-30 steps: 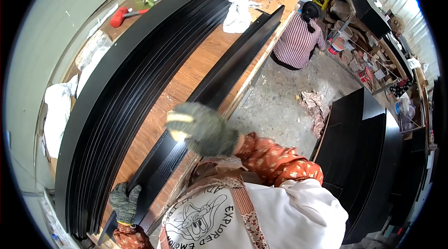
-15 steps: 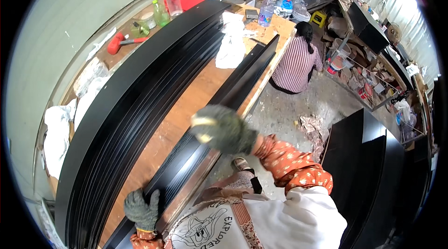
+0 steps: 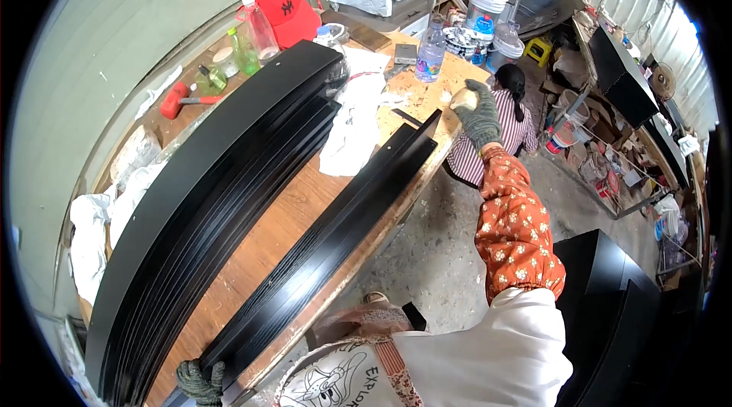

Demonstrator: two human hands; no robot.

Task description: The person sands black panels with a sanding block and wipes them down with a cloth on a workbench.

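My left hand (image 3: 200, 382), in a grey knitted glove, grips the near part of a long black grooved board (image 3: 328, 251) lying along the table's right edge. Its fingers curl over the board. My right hand (image 3: 480, 119), gloved the same way with an orange patterned sleeve, is raised near the far right edge of the table, just past the board's far end. Closed in it is a small cream-coloured pad (image 3: 463, 99), whose exact kind I cannot make out. Left of the board stands a row of curved black boards (image 3: 206, 178) packed side by side.
The wooden table (image 3: 252, 233) bears a white cloth (image 3: 354, 113), a water bottle (image 3: 431, 56), a red mallet (image 3: 175, 100) and a red cap (image 3: 284, 12). Close beyond my right hand, a person in a striped shirt (image 3: 467, 157) sits low. Black panels (image 3: 602, 315) stand at the right.
My right hand has swung far and right from above the board's middle, carrying the cream-coloured pad. My left hand shows nearer the bottom edge. The view has shifted.
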